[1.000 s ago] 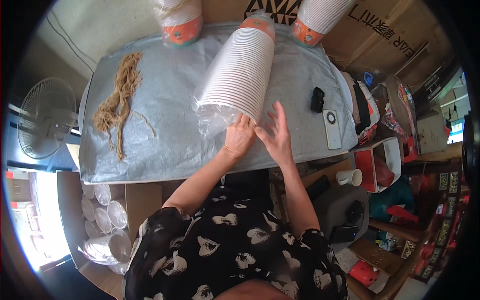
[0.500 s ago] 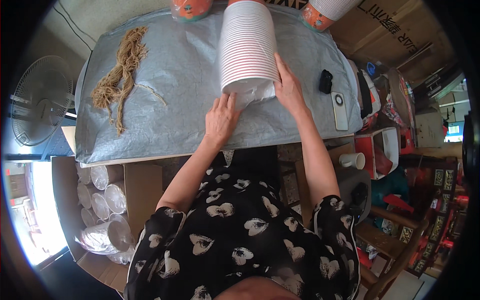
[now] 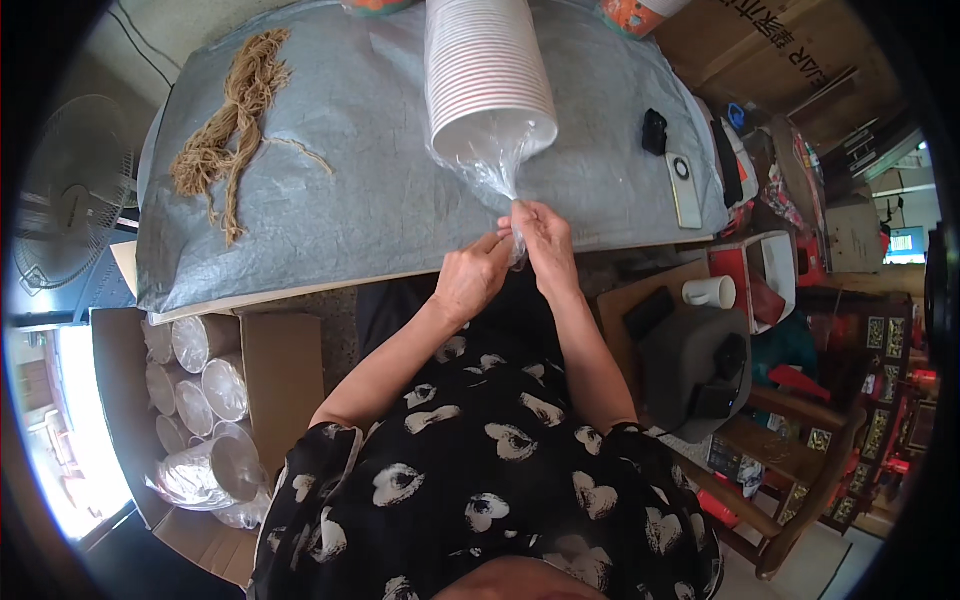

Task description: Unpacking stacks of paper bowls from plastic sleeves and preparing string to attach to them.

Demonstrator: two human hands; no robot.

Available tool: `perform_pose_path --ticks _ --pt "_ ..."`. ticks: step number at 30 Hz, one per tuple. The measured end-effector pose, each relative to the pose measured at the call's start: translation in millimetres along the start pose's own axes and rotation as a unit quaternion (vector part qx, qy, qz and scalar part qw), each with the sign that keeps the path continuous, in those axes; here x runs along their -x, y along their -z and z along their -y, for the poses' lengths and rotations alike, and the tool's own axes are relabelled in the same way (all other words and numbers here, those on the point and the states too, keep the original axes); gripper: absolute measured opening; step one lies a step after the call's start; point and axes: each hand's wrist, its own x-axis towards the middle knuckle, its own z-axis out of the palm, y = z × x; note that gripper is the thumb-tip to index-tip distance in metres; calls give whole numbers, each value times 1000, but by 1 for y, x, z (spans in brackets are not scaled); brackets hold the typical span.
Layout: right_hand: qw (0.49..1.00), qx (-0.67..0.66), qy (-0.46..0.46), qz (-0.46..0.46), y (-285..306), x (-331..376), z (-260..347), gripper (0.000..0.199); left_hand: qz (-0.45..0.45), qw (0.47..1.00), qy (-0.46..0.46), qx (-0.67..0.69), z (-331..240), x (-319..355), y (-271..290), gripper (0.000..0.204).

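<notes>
A long stack of white paper cups (image 3: 485, 70) lies on its side on the grey covered table, its open mouth toward me. A clear plastic bag (image 3: 490, 165) sheathes the stack and narrows to a gathered neck in front of the mouth. My right hand (image 3: 547, 245) is closed around that gathered neck. Just to its left, my left hand (image 3: 472, 277) pinches the bag's loose end. Both hands are near the table's front edge, touching or nearly so. A bundle of tan twine (image 3: 235, 130) lies at the left of the table.
A cardboard box (image 3: 285, 370) of bagged cup stacks stands at lower left, below a fan (image 3: 75, 200). On the table's right lie a phone (image 3: 684, 190) and a small black object (image 3: 654, 132). Beyond the right edge are a white mug (image 3: 709, 292) and a wooden chair (image 3: 780, 455).
My hands have left the sides of the stack's mouth and come together nearer me. The bag's loose end is now drawn out and gathered between them.
</notes>
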Motion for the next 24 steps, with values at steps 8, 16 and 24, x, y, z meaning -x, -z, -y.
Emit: perform_pose_path --ticks 8,16,24 --pt "997 29 38 -59 15 40 -41 23 22 951 191 243 -15 -2 28 27" --pt "898 362 238 -71 -15 68 -34 16 167 786 263 534 2 -31 -3 42" --pt "866 437 242 -5 0 81 -31 11 67 696 336 631 -11 -15 -13 31"
